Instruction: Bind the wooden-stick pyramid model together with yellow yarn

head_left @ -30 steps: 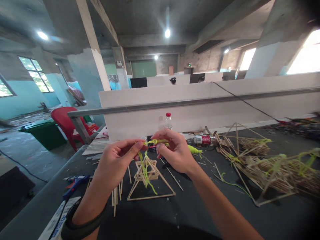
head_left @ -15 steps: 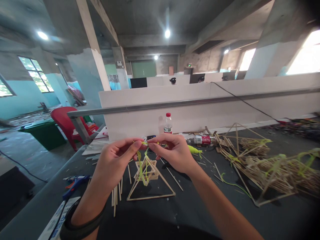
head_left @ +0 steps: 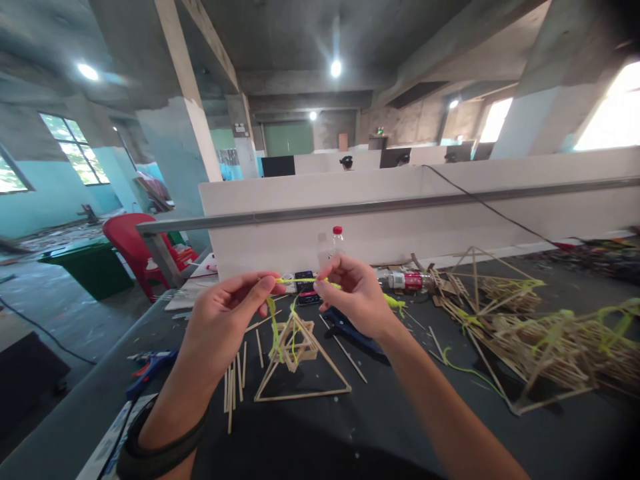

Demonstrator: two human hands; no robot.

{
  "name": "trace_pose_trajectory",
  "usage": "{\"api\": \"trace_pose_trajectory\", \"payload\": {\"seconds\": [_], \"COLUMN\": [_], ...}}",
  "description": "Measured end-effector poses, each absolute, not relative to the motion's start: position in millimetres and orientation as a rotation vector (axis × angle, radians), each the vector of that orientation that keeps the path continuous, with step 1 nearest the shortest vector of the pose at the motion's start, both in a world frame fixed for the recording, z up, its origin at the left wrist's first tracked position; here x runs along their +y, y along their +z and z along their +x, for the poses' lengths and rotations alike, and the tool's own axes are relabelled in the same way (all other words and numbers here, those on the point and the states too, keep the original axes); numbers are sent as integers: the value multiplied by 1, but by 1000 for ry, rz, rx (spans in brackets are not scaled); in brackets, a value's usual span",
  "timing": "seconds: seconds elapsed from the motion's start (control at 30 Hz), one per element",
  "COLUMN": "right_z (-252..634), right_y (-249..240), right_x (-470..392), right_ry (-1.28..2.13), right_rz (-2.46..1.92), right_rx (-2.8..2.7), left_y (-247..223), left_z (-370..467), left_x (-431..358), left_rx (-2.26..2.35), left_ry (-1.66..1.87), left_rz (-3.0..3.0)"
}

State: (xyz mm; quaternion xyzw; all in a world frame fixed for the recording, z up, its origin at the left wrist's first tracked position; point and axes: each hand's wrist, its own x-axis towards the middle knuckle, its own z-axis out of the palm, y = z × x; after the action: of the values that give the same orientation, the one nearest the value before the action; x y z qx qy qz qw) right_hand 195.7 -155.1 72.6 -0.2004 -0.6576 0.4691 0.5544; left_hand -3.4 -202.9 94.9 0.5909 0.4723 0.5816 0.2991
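A yellow-green string (head_left: 296, 281) runs taut between my two hands. My left hand (head_left: 231, 308) pinches one end of the stretch, and a loose tail hangs below its fingers. On the other side my right hand (head_left: 353, 293) is closed on the string with thumb and forefinger. Below them stands a pyramid frame of thin wooden sticks (head_left: 330, 363) on the dark table. Inside it is a smaller stick structure (head_left: 303, 345), with string hanging down beside it from above.
Loose sticks (head_left: 230, 390) and a blue glue gun (head_left: 153, 372) lie at left. Behind my hands are an upright bottle (head_left: 338, 239) and a lying bottle (head_left: 407, 280). A large pile of sticks and string (head_left: 555, 347) covers the right side. A white partition (head_left: 270, 243) stands beyond.
My hands have moved apart, my left a little leftward and my right rightward. The string between them is now drawn out straight. The stick pyramid has stayed in place.
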Motion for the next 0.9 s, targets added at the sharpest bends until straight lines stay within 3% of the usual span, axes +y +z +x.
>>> {"api": "trace_pose_trajectory", "payload": {"seconds": [0.27, 0.5, 0.9], "right_z": [193, 200, 205], "right_y": [72, 75, 81], "right_x": [-157, -156, -164], "right_ry": [974, 938, 930], "right_rz": [-560, -545, -601], "right_rx": [-1571, -1668, -1873], "left_y": [95, 92, 93], "left_z": [-2, 0, 3], "left_x": [-203, -197, -206], "left_rx": [1248, 1060, 1098], "left_ry": [1490, 953, 908], "left_rz": [1582, 1787, 1882]}}
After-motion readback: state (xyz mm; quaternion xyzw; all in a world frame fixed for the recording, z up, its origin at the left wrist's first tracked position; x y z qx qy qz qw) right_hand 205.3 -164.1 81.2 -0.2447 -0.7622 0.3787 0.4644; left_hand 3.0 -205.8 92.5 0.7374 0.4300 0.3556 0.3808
